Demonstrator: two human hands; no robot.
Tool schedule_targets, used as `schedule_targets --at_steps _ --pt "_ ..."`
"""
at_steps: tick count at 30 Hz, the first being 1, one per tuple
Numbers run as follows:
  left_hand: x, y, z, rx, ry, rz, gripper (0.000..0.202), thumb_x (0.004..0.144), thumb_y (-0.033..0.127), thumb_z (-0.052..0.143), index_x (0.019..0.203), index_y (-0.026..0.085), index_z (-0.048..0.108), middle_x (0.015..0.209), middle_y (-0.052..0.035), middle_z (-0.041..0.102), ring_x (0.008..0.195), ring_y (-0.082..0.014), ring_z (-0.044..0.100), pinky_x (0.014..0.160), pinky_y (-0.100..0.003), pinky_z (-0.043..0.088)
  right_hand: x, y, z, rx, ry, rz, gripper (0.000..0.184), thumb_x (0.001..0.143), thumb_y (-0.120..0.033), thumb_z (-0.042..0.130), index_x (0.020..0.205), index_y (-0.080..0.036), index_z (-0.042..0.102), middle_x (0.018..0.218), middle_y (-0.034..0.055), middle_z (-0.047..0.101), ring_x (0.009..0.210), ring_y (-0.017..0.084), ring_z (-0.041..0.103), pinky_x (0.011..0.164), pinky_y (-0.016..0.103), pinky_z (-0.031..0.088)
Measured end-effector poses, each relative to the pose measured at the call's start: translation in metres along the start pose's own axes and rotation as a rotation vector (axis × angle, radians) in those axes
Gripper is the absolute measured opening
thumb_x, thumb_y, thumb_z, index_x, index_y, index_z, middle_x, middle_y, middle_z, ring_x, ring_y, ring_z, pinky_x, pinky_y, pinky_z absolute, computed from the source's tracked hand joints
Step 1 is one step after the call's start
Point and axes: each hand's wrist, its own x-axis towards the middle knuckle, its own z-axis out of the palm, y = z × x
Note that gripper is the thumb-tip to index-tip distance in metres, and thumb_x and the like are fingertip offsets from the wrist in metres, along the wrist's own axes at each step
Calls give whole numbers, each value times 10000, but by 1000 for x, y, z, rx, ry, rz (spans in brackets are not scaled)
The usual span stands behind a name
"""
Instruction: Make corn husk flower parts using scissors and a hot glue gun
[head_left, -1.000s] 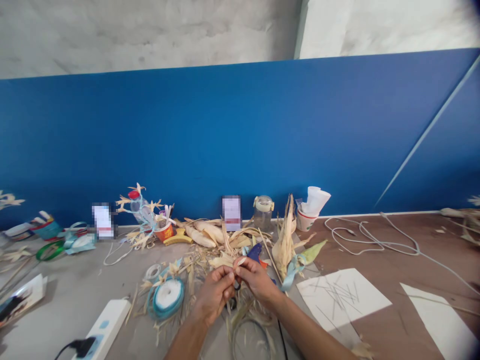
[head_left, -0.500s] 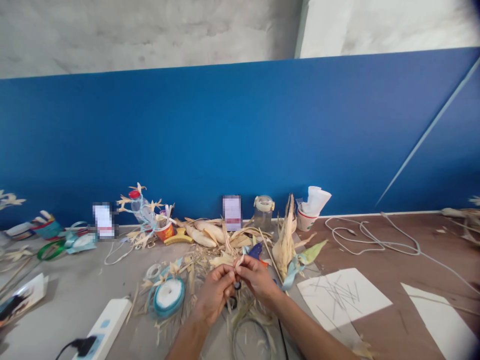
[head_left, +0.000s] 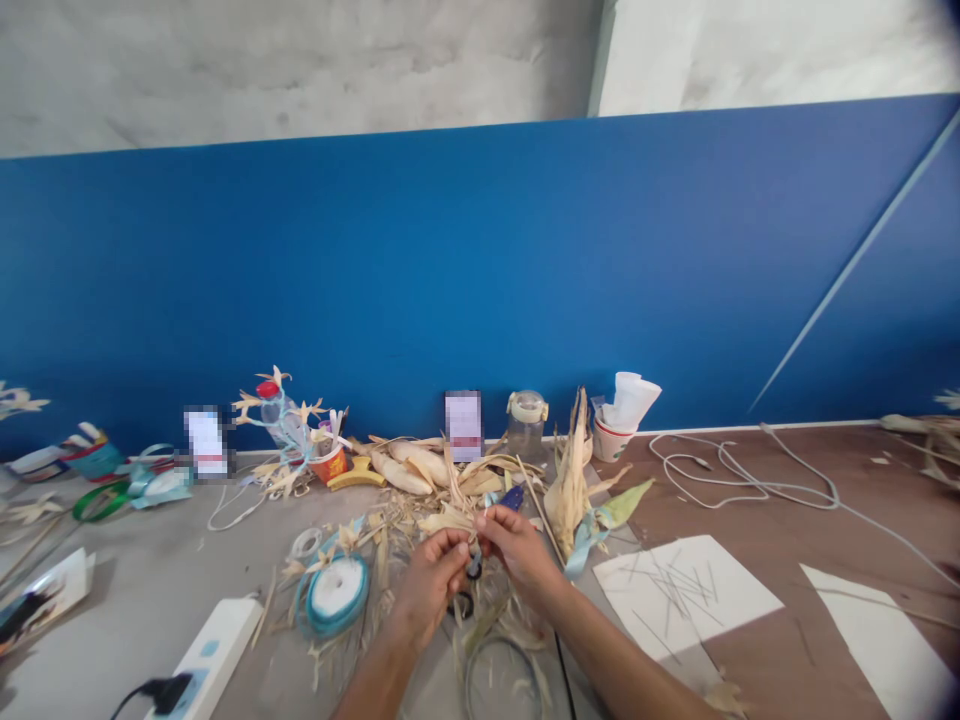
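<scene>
My left hand (head_left: pixel 433 580) and my right hand (head_left: pixel 519 552) meet over the middle of the table, both with fingers pinched. Between the fingertips is a small pale piece of corn husk (head_left: pixel 475 530), mostly hidden by them. Under the hands lie dark-handled scissors (head_left: pixel 462 604), partly covered, among loose husk strips. Left of my left hand is a roll of blue ribbon (head_left: pixel 337 594) with husk flowers (head_left: pixel 348 537) beside it. Just beyond the right hand stands an upright dried husk bundle (head_left: pixel 570 500), near light blue ribbon (head_left: pixel 586 542).
Along the blue partition (head_left: pixel 480 280) are corn ears (head_left: pixel 405 470), a phone (head_left: pixel 463 425), a clear jar (head_left: pixel 526 425) and a paper cup (head_left: pixel 611 440). A power strip (head_left: pixel 214 650) lies front left. Thin wires rest on white paper (head_left: pixel 731 590); a white cable (head_left: pixel 750 490) coils at right.
My right hand's fingertips have shifted slightly away from the left hand's. The husk piece shows less between them now. Other things lie where they were.
</scene>
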Motion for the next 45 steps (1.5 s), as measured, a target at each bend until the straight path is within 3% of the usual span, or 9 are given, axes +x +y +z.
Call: schedule_targets --at_steps 5,9,12,14,18,22,25,34,45 --pt "1 -1 -1 -7 -5 -9 339 579 400 800 690 119 646 580 38 524 396 -7 301 437 -193 178 -1 -4 2 18 4 7 339 650 -475 717 618 -176 561 495 -55 490 483 93 411 537 242 313" --pt "3 2 -10 -75 59 28 327 576 369 812 721 127 646 535 62 490 395 -12 324 426 -177 203 1 -8 -2 -8 50 -56 335 687 -504 664 711 -175 611 566 -36 525 494 105 425 525 247 322" --pt "6 9 -18 -176 126 80 296 597 325 802 740 124 637 562 55 520 401 -7 352 435 -165 252 2 -7 -5 -259 63 -145 198 728 -385 637 720 -188 626 590 -29 539 535 129 454 555 260 349" --pt "8 13 -22 -230 159 90 293 581 299 805 737 124 628 555 57 525 385 -5 349 431 -166 276 -1 -5 -4 -476 -4 -214 89 753 -259 589 717 -191 633 638 -13 566 603 150 498 604 268 378" --pt "11 15 -28 -261 170 101 294 562 272 810 737 121 627 548 61 533 367 4 344 411 -156 267 -13 -2 3 -914 -177 -366 192 800 -100 482 763 -176 655 790 37 614 767 168 559 709 269 406" --pt "12 12 -32 -281 174 104 266 574 245 803 730 128 623 581 52 550 396 -7 378 414 -153 294 -25 -5 14 -1367 -284 -439 162 835 -133 513 855 -171 670 899 75 627 876 206 540 775 313 385" --pt "12 12 -34 -321 193 96 245 569 202 808 719 131 628 633 33 578 460 -33 448 452 -161 366 -29 -8 18 -1545 -346 -427 126 842 -212 558 861 -170 676 899 83 641 907 232 524 785 339 360" --pt "11 15 -34 -357 170 129 199 579 162 796 708 133 648 620 20 599 520 -73 502 528 -192 429 -27 -6 14 -1473 -258 -438 143 861 -191 522 874 -190 664 918 67 651 900 212 521 783 327 328" --pt "10 16 -33 -323 140 128 183 600 188 784 710 142 645 582 28 573 514 -79 490 537 -200 426 -38 8 31 -1442 -408 -440 162 861 -264 541 835 -196 686 892 59 661 896 216 534 822 330 357"
